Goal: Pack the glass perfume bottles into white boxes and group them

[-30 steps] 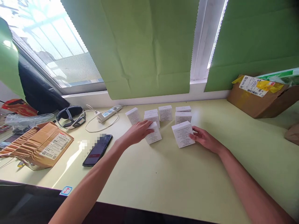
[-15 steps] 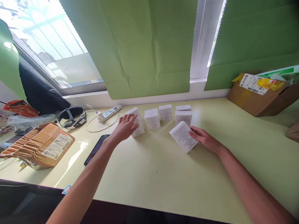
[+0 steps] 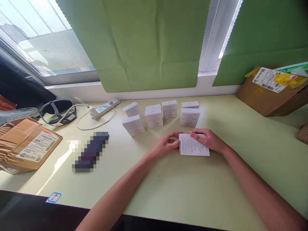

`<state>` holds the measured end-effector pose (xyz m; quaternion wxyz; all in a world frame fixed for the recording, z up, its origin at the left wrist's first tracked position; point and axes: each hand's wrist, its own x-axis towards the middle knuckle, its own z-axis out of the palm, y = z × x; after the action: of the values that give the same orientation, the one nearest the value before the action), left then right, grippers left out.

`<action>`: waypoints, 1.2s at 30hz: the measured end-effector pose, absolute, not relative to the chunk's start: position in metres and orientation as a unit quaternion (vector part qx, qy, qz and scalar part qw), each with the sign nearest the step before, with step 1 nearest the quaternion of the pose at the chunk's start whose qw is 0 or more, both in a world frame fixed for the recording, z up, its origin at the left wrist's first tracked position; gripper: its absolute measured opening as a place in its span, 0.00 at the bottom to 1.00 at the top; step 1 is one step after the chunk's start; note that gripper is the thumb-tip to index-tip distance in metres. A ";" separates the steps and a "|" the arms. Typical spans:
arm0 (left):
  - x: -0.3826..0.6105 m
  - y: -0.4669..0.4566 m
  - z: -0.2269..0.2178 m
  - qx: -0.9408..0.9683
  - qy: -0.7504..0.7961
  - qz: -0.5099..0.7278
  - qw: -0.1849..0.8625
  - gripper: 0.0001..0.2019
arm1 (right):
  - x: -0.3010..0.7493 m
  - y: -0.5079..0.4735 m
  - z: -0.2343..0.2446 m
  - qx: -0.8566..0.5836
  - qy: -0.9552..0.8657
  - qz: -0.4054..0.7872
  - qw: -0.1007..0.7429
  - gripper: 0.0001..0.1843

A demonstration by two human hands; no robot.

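A small white box (image 3: pixel 193 145) with printed text on its upturned face is held just above the pale green table (image 3: pixel 168 186). My left hand (image 3: pixel 166 146) grips its left edge and my right hand (image 3: pixel 210 140) wraps its top and right side. Behind it stand several more white boxes in two rows, among them one at the front left (image 3: pixel 133 125), one in the middle (image 3: pixel 154 117) and one to the right (image 3: pixel 189 117).
A pixelated phone (image 3: pixel 90 151) lies left of centre. A cardboard parcel (image 3: pixel 26 148) sits at the far left, another carton (image 3: pixel 271 93) at the far right. A power strip with a cable (image 3: pixel 101 109) and a black strap (image 3: pixel 56 110) lie near the window sill.
My left hand left the box it set at the front left and came right to grip the box in my right hand. That box was tilted face up. The view shifted slightly.
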<state>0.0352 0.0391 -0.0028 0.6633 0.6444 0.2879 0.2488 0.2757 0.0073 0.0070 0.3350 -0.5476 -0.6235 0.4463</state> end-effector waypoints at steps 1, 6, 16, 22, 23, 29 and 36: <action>0.035 0.039 -0.004 0.639 0.287 0.251 0.668 0.22 | 0.274 0.007 0.006 -0.553 -0.620 0.445 0.334 0.22; 0.036 0.038 -0.009 0.641 0.295 0.246 0.664 0.25 | 0.268 0.001 0.004 -0.574 -0.605 0.427 0.349 0.22; 0.029 0.042 -0.009 0.673 0.344 0.346 0.556 0.16 | 0.278 0.002 -0.010 -0.585 -0.544 0.430 0.421 0.21; 0.034 0.034 -0.010 0.721 0.389 0.344 0.459 0.14 | 0.273 0.002 -0.013 -0.585 -0.545 0.394 0.453 0.20; 0.035 0.033 -0.010 0.709 0.388 0.352 0.472 0.15 | 0.272 0.002 -0.012 -0.585 -0.545 0.392 0.455 0.20; 0.033 0.038 -0.014 0.740 0.388 0.314 0.451 0.16 | 0.267 -0.002 -0.005 -0.597 -0.566 0.371 0.431 0.22; 0.033 0.041 -0.013 0.732 0.387 0.318 0.461 0.18 | 0.272 -0.001 -0.002 -0.620 -0.620 0.326 0.353 0.24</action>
<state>0.0329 0.0415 -0.0128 0.4615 0.7321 0.3870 0.3181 0.2718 -0.0010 -0.0018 0.3533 -0.6195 -0.6203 0.3264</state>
